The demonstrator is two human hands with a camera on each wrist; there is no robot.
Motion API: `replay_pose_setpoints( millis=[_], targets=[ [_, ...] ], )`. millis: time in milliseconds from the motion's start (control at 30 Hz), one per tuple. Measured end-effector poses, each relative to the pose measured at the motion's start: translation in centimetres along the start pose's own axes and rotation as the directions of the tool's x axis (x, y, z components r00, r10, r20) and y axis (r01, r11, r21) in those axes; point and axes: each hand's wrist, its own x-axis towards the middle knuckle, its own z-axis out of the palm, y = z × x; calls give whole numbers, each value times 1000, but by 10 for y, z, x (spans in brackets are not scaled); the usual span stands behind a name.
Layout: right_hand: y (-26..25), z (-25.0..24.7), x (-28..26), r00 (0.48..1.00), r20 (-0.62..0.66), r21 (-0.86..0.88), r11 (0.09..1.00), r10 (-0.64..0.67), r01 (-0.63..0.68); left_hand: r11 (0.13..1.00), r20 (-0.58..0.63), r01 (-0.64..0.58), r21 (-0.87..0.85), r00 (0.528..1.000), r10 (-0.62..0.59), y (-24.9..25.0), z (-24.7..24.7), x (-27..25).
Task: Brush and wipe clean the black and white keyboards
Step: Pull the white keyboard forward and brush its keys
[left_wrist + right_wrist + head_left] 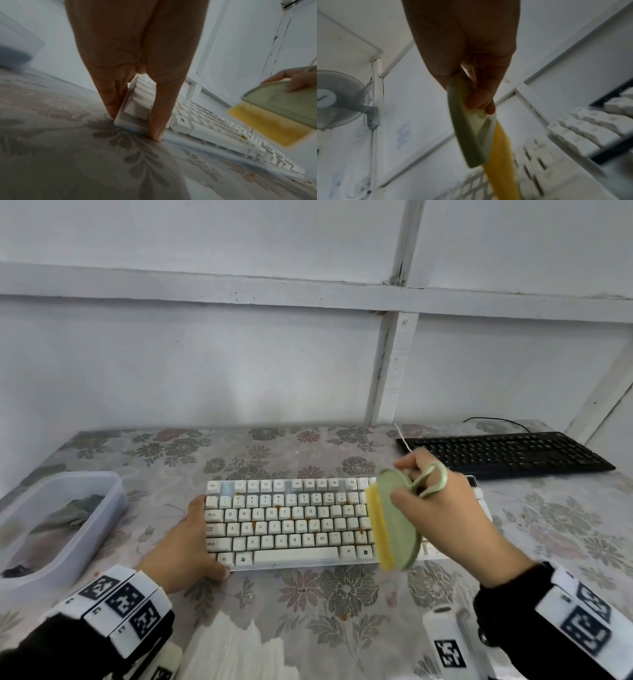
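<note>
The white keyboard [291, 522] lies mid-table with orange-brown crumbs [255, 523] between its keys. My left hand [200, 539] grips its front left corner, thumb on the front edge and fingers along the left side, as the left wrist view shows [133, 125]. My right hand [411, 481] holds a green brush [397, 529] with yellow bristles, fingers through its loop handle. The brush hangs tilted over the right end of the white keyboard [573, 135]. The black keyboard [507, 453] rests at the far right, untouched.
A translucent plastic tub [20, 542] holding a grey-green cloth [68, 511] stands at the left edge. A white cylinder with a marker [448, 642] stands near the front right. A floral cloth [308, 611] covers the table. A white wall runs behind, with a fan [337, 100] mounted on it.
</note>
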Motion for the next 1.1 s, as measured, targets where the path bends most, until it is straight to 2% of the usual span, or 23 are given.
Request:
replay_pose_setpoints(
  millis=[100,300,467,600,667,800,867,1000,1100],
  targets=[
    [-6,9,17,998,-61,16,1000,-18,19,1000,-2,3,-3,1000,-3,-1,0,0],
    [14,30,3,999,31,24,1000,8,-9,1000,12,6,1,1000,-6,-3,0,1],
    [11,20,-13,992,126,14,1000,10,-12,1000,11,11,8,1000,-11,-2,0,1],
    [1,7,8,999,-49,49,999,-19,21,1000,0,-5,-1,1000,5,-1,0,0],
    [-1,11,17,996,-85,52,998,-13,18,1000,-1,-2,-5,1000,2,0,0,0],
    [12,30,6,1000,16,62,998,13,-14,1000,0,4,-8,1000,-4,0,-1,-1],
    [20,36,-7,999,52,10,1000,-2,1,1000,5,8,-10,1000,-8,0,-1,0],
    [16,22,-15,990,139,-8,1000,27,-26,1000,5,7,-2,1000,-7,-1,-1,1],
    [4,9,3,1000,-8,31,999,7,-7,1000,8,15,-1,1000,-15,-2,0,1]
  ],
)
